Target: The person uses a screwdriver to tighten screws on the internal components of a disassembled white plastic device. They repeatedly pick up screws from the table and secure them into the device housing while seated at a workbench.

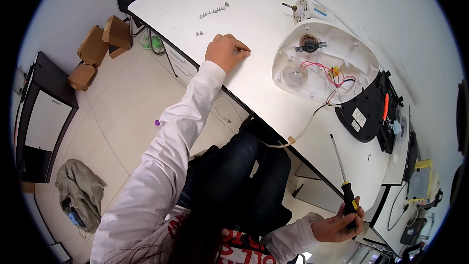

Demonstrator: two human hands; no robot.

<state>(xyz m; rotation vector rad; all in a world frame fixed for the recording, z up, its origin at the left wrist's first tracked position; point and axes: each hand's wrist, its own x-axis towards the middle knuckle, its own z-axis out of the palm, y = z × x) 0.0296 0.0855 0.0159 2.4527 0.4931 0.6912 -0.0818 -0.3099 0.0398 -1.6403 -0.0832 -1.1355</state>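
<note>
My left hand (226, 55) rests closed at the white table's near edge, thumb and forefinger pressed together. Whatever may be between those fingertips is too small to make out. Beyond it lie a pair of screws (199, 33) and a slanting row of several more screws (213, 11). Low on the right, my right hand (340, 226) grips a black-and-yellow screwdriver (348, 193), its long shaft pointing up and away over the tabletop. Between and beyond the hands sits an open white plastic housing (288, 51) with red wires, a clear round part and a dark metal-bracketed part inside.
A white motor-like part (304, 11) with a shaft lies behind the housing. Right of it is a black base plate (360, 117) with labels. A cable (309, 126) runs from the housing over the table's front edge. Cardboard boxes (95, 46) stand on the floor at left.
</note>
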